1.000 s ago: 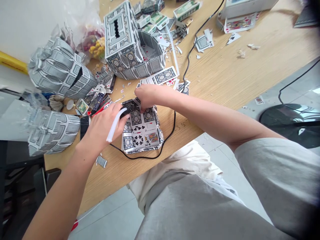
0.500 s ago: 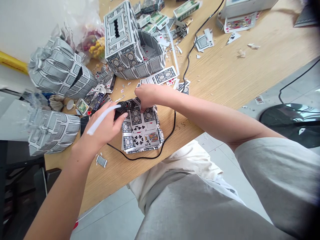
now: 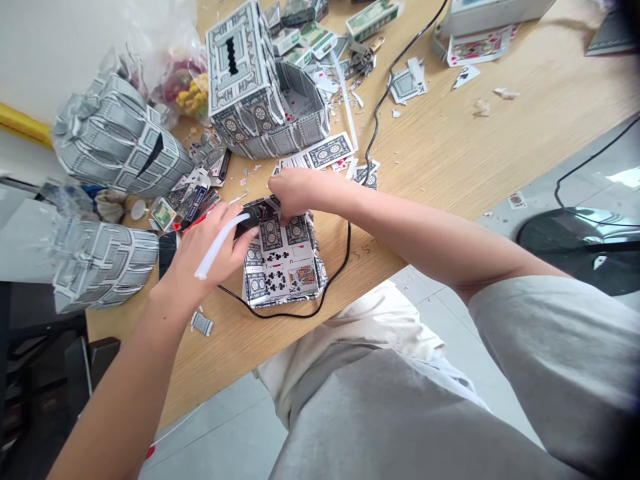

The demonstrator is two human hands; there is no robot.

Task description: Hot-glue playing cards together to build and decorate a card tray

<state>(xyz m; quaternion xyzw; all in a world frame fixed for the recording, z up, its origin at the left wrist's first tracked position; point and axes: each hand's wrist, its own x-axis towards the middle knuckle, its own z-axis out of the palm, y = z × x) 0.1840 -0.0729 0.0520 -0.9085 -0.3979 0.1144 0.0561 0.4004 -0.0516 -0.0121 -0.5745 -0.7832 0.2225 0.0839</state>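
Observation:
A shallow box made of playing cards (image 3: 287, 267) lies near the table's front edge, card faces and patterned backs showing inside. My left hand (image 3: 207, 247) is wrapped round a black hot glue gun (image 3: 254, 215), a white glue stick (image 3: 220, 247) jutting from its rear. The gun's nozzle end points along the box's far wall, close to my other hand; its very tip is hard to make out. At the far edge of the box, my right hand (image 3: 295, 190) is closed on the wall, the thumb reaching inside. Its other fingertips are hidden.
A black cord (image 3: 345, 267) loops around the box's front and right side. Behind stands a larger card-covered box (image 3: 245, 73); two rounded card-built pieces (image 3: 120, 140) are on the left. Loose cards (image 3: 325, 152), scraps and card packs (image 3: 373, 20) litter the table (image 3: 450, 127).
My left hand and the glue gun have shifted slightly right, along the box's far wall. My right hand keeps its place on the wall.

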